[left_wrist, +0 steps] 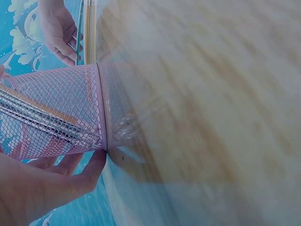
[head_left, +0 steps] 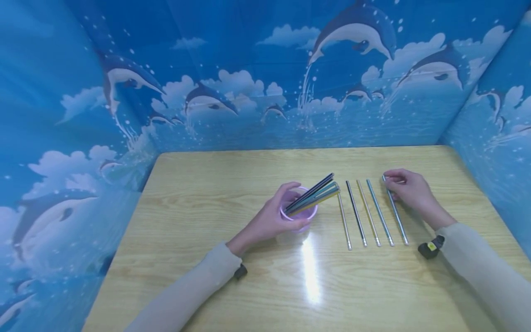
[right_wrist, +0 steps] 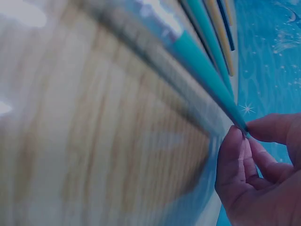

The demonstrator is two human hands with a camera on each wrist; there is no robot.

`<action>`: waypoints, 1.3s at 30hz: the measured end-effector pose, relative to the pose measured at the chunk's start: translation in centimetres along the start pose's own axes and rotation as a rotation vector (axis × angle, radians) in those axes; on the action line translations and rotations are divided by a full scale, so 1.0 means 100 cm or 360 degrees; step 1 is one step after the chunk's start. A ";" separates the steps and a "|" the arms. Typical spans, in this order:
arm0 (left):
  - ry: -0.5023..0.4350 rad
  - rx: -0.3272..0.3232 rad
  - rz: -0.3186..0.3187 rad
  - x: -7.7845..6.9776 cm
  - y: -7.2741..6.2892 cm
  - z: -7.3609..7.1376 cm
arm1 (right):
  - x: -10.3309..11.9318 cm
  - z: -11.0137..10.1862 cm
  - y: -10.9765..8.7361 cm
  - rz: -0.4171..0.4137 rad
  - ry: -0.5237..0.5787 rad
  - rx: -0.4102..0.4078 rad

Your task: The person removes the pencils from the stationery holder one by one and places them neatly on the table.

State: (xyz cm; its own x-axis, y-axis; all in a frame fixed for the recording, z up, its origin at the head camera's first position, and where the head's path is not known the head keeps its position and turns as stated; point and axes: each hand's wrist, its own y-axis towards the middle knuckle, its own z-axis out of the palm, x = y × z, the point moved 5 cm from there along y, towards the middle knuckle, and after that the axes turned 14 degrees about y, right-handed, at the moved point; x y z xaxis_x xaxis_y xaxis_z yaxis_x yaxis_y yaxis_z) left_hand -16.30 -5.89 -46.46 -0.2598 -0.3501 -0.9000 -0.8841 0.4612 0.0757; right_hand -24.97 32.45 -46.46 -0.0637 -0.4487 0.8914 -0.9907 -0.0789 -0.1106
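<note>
A pink mesh pencil cup stands left of a row of pencils, gripped round its side by my left hand. Several pencils lean out of it toward the right, dark, teal and yellow among them. At the right end of the row lies a teal pencil. My right hand pinches its far tip between thumb and fingers; the right wrist view shows this teal pencil close up. In the left wrist view, the mesh wall lets the pencils inside show through.
Between the cup and my right hand lie a silvery pencil, a black pencil, a yellow pencil and a blue pencil, roughly parallel. The wooden table meets dolphin-print curtains at the back and sides.
</note>
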 end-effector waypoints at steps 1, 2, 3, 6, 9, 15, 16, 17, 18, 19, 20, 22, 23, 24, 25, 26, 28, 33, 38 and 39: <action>-0.0003 0.0002 0.0001 0.000 0.000 0.000 | -0.001 0.001 0.001 0.0011 -0.0033 0.0009; -0.0006 0.0002 0.0002 0.000 0.000 0.000 | -0.002 0.002 0.002 0.0026 -0.0061 0.0017; -0.0007 0.0001 0.0002 0.000 0.000 0.000 | -0.002 0.003 0.002 0.0039 -0.0086 0.0025; -0.0006 0.0003 -0.0001 0.000 -0.001 0.000 | -0.002 0.006 0.003 0.0058 -0.0164 0.0029; 0.0005 0.0003 -0.0003 -0.001 -0.001 0.000 | -0.001 0.007 0.003 0.0046 -0.0215 0.0022; 0.0014 0.0000 0.0004 -0.001 -0.001 0.000 | 0.001 0.010 0.006 -0.0039 -0.0314 0.0021; 0.0012 0.0001 0.0005 -0.001 0.000 -0.001 | 0.001 0.010 0.007 -0.0055 -0.0325 0.0020; 0.0014 0.0001 0.0005 -0.001 0.000 -0.001 | 0.001 0.010 0.007 -0.0065 -0.0331 0.0020; 0.0016 0.0000 0.0003 -0.001 0.000 -0.001 | 0.000 0.010 0.007 -0.0073 -0.0334 0.0019; 0.0018 0.0000 0.0002 -0.001 0.000 -0.001 | 0.000 0.011 0.007 -0.0078 -0.0332 0.0018; 0.0018 -0.0001 0.0002 -0.001 0.000 -0.001 | 0.000 0.011 0.007 -0.0078 -0.0331 0.0018; 0.0015 0.0002 0.0002 -0.001 0.000 0.000 | 0.000 0.011 0.006 -0.0077 -0.0333 0.0012; 0.0015 0.0002 -0.0001 -0.001 0.001 0.000 | 0.000 0.011 0.006 -0.0071 -0.0329 0.0006; 0.0014 0.0001 -0.0002 -0.001 0.001 0.000 | 0.000 0.011 0.005 -0.0067 -0.0321 0.0001; 0.0012 0.0001 -0.0004 -0.001 0.001 0.000 | 0.000 0.011 0.005 -0.0062 -0.0309 -0.0004; 0.0010 0.0001 -0.0006 -0.001 0.001 0.000 | 0.001 0.011 0.004 -0.0059 -0.0297 -0.0008; 0.0006 0.0000 -0.0011 -0.001 0.002 0.001 | 0.001 0.011 0.003 -0.0058 -0.0273 -0.0019; 0.0017 -0.0003 -0.0010 -0.001 0.002 0.001 | 0.002 0.011 0.000 -0.0060 -0.0235 -0.0051; 0.0031 0.0001 -0.0005 0.000 0.001 0.000 | 0.002 0.013 -0.004 -0.0007 -0.0151 -0.0112; 0.0031 0.0000 -0.0004 0.000 0.001 0.000 | 0.003 0.013 -0.005 0.0007 -0.0128 -0.0128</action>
State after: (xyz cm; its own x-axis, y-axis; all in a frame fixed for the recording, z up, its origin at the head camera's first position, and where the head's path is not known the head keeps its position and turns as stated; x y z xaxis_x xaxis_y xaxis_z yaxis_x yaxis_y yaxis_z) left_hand -16.37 -5.81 -46.46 -0.2651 -0.3669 -0.8917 -0.8848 0.4602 0.0737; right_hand -24.33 31.20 -46.68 -0.0616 -0.5193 0.8524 -0.9971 -0.0066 -0.0761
